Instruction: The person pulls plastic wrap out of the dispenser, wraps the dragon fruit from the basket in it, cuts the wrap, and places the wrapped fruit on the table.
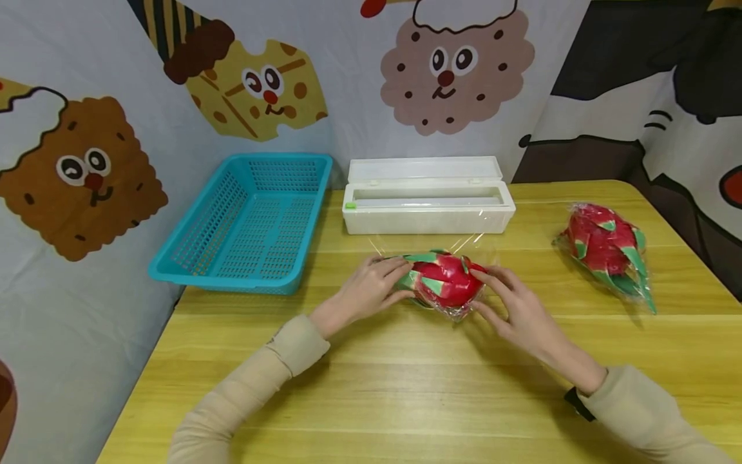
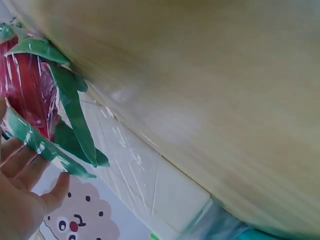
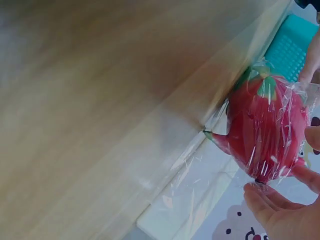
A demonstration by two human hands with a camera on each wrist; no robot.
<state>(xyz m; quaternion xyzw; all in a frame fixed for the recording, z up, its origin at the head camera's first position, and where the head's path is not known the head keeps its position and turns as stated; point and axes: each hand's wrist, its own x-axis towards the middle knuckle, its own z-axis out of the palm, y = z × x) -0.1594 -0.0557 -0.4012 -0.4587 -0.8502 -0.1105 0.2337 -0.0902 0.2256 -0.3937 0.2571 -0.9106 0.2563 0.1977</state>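
A red dragon fruit [image 1: 446, 280] with green scales lies on the yellow wooden table [image 1: 371, 380], partly covered in clear cling film [image 1: 464, 248]. My left hand [image 1: 373, 283] cups its leafy left end, with the fingers laid over the scales. My right hand [image 1: 510, 299] holds the round right end, thumb on top. In the left wrist view the fruit [image 2: 27, 90] rests against my left hand [image 2: 22, 200]. The right wrist view shows the film-wrapped fruit [image 3: 270, 130] between the thumb and fingers of my right hand [image 3: 280, 210], with loose film [image 3: 200, 185] trailing onto the table.
Just behind the fruit stands a white cling film dispenser box [image 1: 426, 196] with its lid open. A blue plastic basket [image 1: 249, 219] sits at the back left. A second, fully wrapped dragon fruit [image 1: 605, 251] lies at the right. Cartoon-printed cloth [image 1: 87, 167] hangs behind and to the left.
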